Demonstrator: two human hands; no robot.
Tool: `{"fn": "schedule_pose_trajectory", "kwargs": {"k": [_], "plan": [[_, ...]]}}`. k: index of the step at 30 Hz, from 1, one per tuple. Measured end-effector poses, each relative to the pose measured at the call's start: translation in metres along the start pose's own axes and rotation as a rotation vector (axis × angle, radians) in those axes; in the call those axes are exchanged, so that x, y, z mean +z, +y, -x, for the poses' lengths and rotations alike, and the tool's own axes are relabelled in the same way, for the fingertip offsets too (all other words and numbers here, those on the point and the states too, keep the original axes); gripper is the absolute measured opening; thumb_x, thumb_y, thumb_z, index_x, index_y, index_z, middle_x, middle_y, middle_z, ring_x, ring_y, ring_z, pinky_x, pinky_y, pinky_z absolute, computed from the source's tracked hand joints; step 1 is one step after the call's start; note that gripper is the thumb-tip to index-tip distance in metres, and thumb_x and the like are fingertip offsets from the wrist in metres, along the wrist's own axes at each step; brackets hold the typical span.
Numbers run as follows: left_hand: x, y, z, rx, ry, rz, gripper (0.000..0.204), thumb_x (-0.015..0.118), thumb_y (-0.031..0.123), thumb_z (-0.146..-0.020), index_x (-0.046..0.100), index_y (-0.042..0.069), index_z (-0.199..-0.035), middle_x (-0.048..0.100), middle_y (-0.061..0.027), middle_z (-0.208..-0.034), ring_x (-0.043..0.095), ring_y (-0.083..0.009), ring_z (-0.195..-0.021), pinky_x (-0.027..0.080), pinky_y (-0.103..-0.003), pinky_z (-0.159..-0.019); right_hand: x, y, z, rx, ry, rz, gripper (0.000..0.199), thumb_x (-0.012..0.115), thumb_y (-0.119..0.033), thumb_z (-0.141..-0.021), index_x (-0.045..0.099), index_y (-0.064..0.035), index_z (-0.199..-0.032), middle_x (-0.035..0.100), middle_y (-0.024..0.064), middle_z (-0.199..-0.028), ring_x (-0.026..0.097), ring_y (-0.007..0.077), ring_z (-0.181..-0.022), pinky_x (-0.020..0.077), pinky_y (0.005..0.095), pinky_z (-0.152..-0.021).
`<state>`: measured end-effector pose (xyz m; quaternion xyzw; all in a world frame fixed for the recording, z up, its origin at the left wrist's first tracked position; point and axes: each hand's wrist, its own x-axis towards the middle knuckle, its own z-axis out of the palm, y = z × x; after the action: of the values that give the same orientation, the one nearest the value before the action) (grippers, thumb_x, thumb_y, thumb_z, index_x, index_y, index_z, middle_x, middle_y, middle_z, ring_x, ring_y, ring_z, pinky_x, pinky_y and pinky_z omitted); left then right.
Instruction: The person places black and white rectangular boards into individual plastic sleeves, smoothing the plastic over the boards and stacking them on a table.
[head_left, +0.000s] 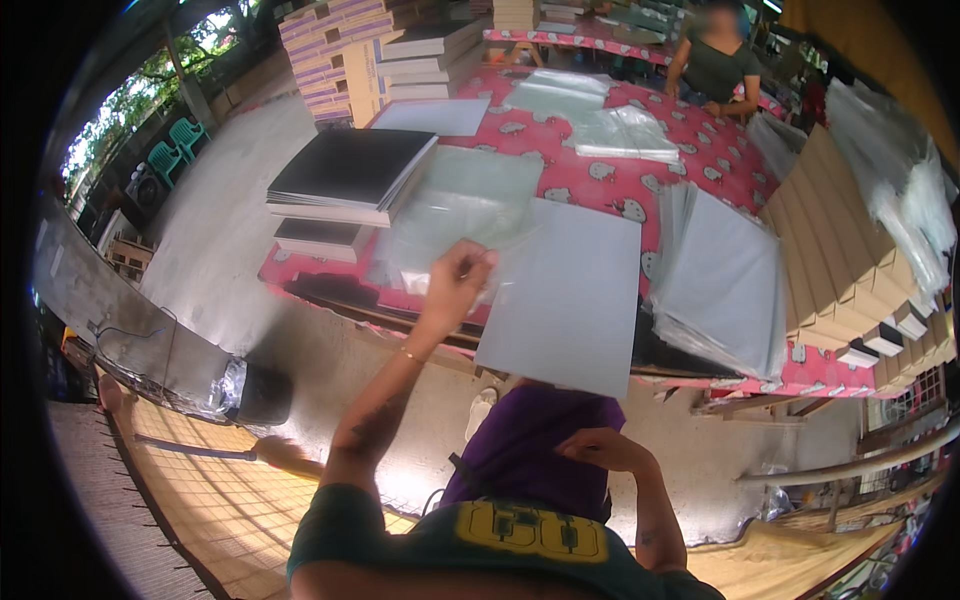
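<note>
Left hand (455,280): raised fwd over the near edge of the counter (620,190), fingers pinched shut on the upper corner of a clear plastic sleeve (450,215). Sleeve lies flat on the counter, extending up and away from the hand toward the black-covered book stack (350,175); its long axis runs roughly away from the person, slightly left.

Right hand (600,448): low, close to the body, resting on the purple cloth (540,440) at the lap, fingers loosely curled, holding nothing that I can make out.

Grey sheet (565,295): a flat card or book cover, just right of the left hand, touching or overlapping the sleeve edge; near end hangs past the counter edge toward the person. Long axis near-far, approx. parallel to the sleeve.

Key relation: sleeve and grey sheet sit side by side, sheet to the right. Left hand is on the sleeve; right hand is well apart from both, but the sheet's near end is the closest item to it, straight ahead and above.

Also noted: pile of similar grey sheets (725,290) further right; tan boxes (850,270) at far right.
</note>
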<state>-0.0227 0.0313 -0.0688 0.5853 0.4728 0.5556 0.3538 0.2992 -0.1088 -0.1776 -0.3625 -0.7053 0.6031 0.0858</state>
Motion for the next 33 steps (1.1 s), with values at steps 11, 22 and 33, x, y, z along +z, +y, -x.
{"fn": "schedule_pose_trajectory", "kwargs": {"k": [11, 22, 33], "plan": [[0.099, 0.021, 0.071, 0.185, -0.026, -0.125, 0.03, 0.062, 0.015, -0.088, 0.058, -0.001, -0.113, 0.062, -0.0154, -0.104, 0.061, -0.0209, -0.091, 0.048, -0.029, -0.073, -0.018, -0.111, -0.081, -0.529, 0.737, -1.169, 0.026, 0.056, -0.014, -0.093, 0.057, 0.0031, -0.112, 0.062, 0.005, -0.106, 0.058, 0.0141, -0.098, 0.0459, 0.0284, -0.087], [0.109, 0.012, 0.068, 0.305, 0.067, -0.158, 0.013, 0.062, 0.012, -0.088, 0.062, 0.0, -0.092, 0.063, -0.0106, -0.077, 0.057, -0.0154, -0.063, 0.045, -0.03, -0.056, -0.02, -0.087, -0.076, -0.483, 0.844, -0.957, 0.013, 0.055, -0.012, -0.093, 0.063, -0.0038, -0.101, 0.063, 0.0028, -0.096, 0.059, 0.012, -0.089, 0.0476, 0.0317, -0.083], [0.083, 0.006, 0.07, 0.414, 0.104, -0.321, 0.018, 0.058, 0.0, -0.085, 0.05, 0.0, -0.101, 0.057, -0.0177, -0.086, 0.06, -0.0279, -0.077, 0.047, -0.036, -0.069, -0.005, -0.106, -0.063, -0.485, 0.638, -1.214, 0.015, 0.058, -0.007, -0.089, 0.051, -0.0102, -0.102, 0.056, 0.0007, -0.098, 0.059, 0.0124, -0.084, 0.0537, 0.0311, -0.076]]}}
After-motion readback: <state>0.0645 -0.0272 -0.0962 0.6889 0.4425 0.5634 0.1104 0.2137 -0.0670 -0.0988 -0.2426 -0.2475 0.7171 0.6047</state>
